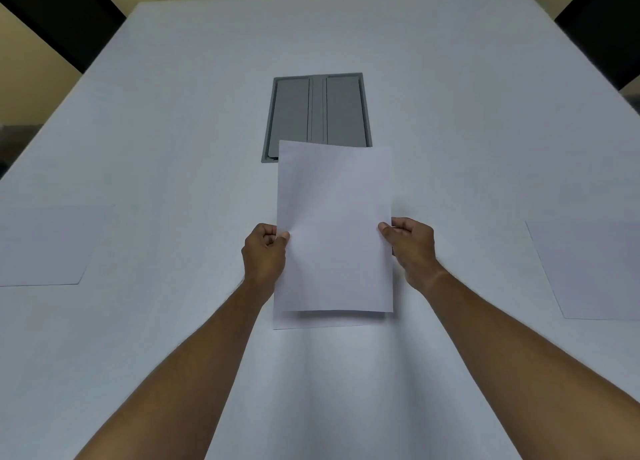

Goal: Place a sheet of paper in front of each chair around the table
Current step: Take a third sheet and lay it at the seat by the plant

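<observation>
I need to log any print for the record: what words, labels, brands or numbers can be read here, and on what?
None: no text can be read.
Held sheet: blank.
Left sheet, right sheet: blank.
Grey panel: no marking shows.

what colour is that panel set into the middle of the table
Grey panel, clearest in the head view.

We seem to be in an office meeting room: a large white table (173,113) with a grey cable hatch (317,113) at centre frame
</observation>
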`<action>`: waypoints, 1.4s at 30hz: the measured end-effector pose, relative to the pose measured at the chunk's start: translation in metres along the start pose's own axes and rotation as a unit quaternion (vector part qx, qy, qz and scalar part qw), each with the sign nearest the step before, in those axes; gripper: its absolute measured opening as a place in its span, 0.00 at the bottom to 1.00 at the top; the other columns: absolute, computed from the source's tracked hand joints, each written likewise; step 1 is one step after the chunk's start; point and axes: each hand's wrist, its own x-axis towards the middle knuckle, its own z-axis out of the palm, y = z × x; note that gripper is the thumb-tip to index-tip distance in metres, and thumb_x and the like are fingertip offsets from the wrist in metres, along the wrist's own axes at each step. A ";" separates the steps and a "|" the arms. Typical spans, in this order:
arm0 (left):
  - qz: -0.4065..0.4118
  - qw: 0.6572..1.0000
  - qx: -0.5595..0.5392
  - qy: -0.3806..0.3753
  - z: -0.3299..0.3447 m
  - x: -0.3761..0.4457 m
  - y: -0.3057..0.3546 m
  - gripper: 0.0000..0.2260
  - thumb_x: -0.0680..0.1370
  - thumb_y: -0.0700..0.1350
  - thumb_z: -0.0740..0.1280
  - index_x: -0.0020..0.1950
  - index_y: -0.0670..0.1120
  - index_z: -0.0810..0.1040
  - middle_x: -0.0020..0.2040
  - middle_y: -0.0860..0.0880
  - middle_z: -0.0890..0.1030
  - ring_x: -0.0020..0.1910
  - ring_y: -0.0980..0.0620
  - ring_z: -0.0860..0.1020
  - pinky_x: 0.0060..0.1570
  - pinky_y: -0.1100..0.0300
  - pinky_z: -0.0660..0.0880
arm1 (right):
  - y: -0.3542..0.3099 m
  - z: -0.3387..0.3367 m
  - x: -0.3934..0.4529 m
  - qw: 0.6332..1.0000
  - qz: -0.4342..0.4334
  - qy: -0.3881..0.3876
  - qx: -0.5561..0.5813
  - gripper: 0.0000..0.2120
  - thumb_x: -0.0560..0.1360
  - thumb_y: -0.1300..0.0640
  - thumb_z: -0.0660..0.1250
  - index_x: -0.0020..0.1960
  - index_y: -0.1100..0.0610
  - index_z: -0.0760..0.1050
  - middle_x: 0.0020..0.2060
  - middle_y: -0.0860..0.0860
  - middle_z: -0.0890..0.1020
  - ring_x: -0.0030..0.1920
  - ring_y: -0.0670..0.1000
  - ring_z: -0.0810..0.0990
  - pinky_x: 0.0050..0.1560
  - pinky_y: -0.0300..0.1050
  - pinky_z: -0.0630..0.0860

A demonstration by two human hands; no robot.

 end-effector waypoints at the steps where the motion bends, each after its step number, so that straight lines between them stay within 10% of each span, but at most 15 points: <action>1: 0.004 1.000 -0.006 -0.002 0.000 -0.004 0.005 0.03 0.77 0.42 0.69 0.44 0.47 0.76 0.47 0.41 0.82 0.42 0.48 0.79 0.52 0.46 0.79 | -0.005 -0.004 -0.003 1.000 -0.007 -0.007 0.007 0.09 0.75 0.60 0.73 0.53 0.62 0.82 0.46 0.55 0.86 0.46 0.51 0.84 0.49 0.44 0.79; 9: 0.052 0.997 -0.042 -0.041 0.006 -0.024 0.048 0.01 0.78 0.43 0.69 0.47 0.46 0.79 0.47 0.42 0.84 0.45 0.47 0.81 0.54 0.44 0.79 | -0.040 -0.049 -0.026 0.995 -0.081 -0.046 0.029 0.03 0.75 0.64 0.72 0.45 0.57 0.82 0.36 0.48 0.87 0.37 0.44 0.85 0.35 0.34 0.78; 42: 0.217 0.908 -0.046 -0.356 0.134 -0.247 0.124 0.04 0.77 0.43 0.68 0.45 0.42 0.79 0.40 0.47 0.81 0.38 0.52 0.76 0.41 0.56 0.75 | 0.033 -0.257 -0.303 0.933 -0.103 0.260 0.226 0.06 0.69 0.56 0.78 0.43 0.57 0.84 0.46 0.56 0.86 0.45 0.56 0.83 0.48 0.48 0.76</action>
